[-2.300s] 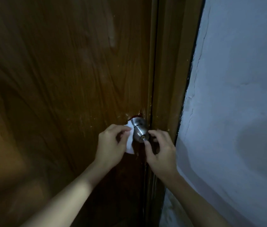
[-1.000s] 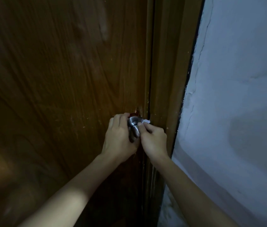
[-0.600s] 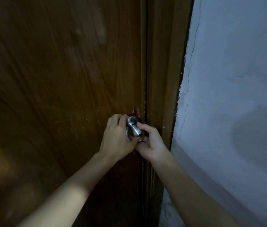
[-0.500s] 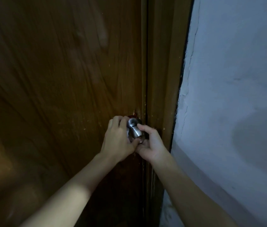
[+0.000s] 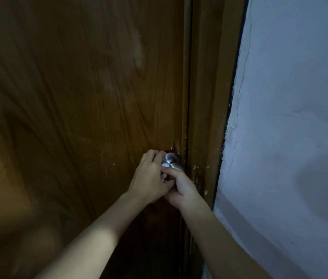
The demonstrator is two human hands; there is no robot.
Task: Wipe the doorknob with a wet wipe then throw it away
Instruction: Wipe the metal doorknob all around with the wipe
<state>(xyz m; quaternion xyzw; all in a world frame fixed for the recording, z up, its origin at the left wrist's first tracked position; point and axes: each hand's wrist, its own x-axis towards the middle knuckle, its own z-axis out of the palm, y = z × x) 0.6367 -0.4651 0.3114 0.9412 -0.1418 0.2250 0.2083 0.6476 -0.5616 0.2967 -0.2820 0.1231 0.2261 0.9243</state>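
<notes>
A round silver doorknob (image 5: pixel 172 159) sits at the right edge of a brown wooden door (image 5: pixel 82 101). My left hand (image 5: pixel 150 178) curls around the knob's left side, pressing a white wet wipe (image 5: pixel 165 164) to the neck. Only a small scrap of the wipe shows between the fingers. My right hand (image 5: pixel 181 187) grips the front of the knob from below, its thumb lying up against the wipe. The knob's head is mostly hidden under the two hands, which touch each other.
The wooden door frame (image 5: pixel 209 97) runs just right of the knob. Beyond it is a pale painted wall (image 5: pixel 290 117) with a crack along its edge. The light is dim.
My right hand has dropped from the top of the knob to its front and underside, closing over the head. My left hand stays on the left side, and a scrap of wipe now shows.
</notes>
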